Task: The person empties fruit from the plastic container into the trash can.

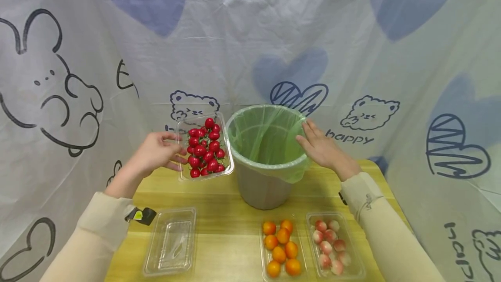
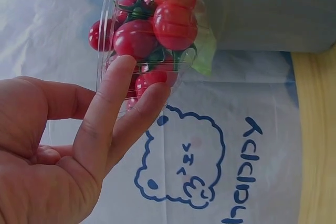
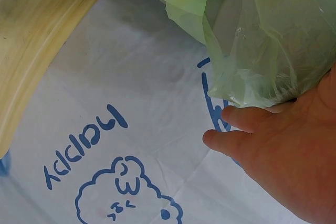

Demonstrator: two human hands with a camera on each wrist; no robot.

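My left hand (image 1: 175,149) holds a clear plastic tray of red cherry tomatoes (image 1: 205,149) by its left edge, raised off the table and tilted, just left of the bin. In the left wrist view my straight fingers (image 2: 118,93) lie under the tray (image 2: 152,24). A grey bin (image 1: 266,188) lined with a green bag (image 1: 266,136) stands mid-table and looks empty. My right hand (image 1: 313,140) rests with straight fingers on the bin's right rim. The right wrist view shows that hand (image 3: 273,145) against the bag's folded-over edge (image 3: 262,40).
On the yellow table (image 1: 227,195) near me lie an empty clear tray (image 1: 171,240), a tray of orange tomatoes (image 1: 281,247) and a tray of pink-white fruits (image 1: 332,245). A printed cloth backdrop (image 1: 250,34) hangs close behind and around the table.
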